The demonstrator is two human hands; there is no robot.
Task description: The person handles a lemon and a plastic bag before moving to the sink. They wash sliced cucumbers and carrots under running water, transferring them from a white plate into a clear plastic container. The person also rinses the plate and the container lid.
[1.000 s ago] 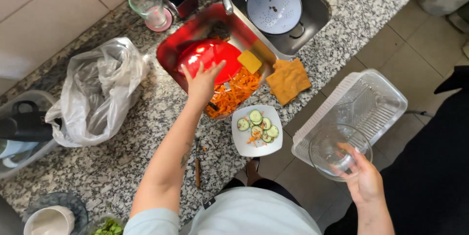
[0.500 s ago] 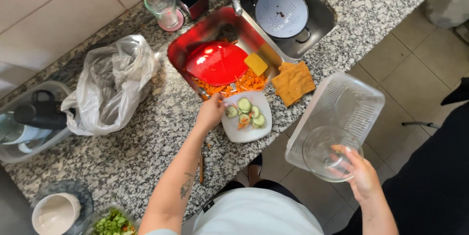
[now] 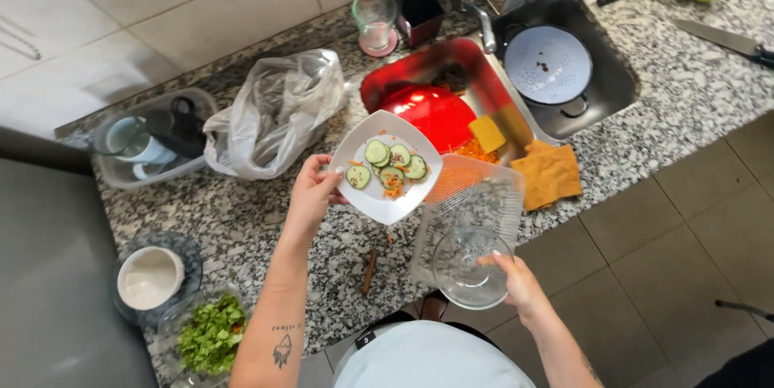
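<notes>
Left hand (image 3: 310, 195) grips the near-left edge of a square white plate (image 3: 369, 195), held above the granite counter (image 3: 242, 219) just in front of the red basin (image 3: 431, 110). The plate carries cucumber slices (image 3: 389, 161) with shreds of grated carrot. Right hand (image 3: 516, 283), well apart from the left, clasps the rim of a clear glass bowl (image 3: 468, 267) set against a clear plastic container (image 3: 476, 211), both held beyond the counter's edge, to the right of the plate. A yellow sponge (image 3: 486, 133) lies beside the basin.
</notes>
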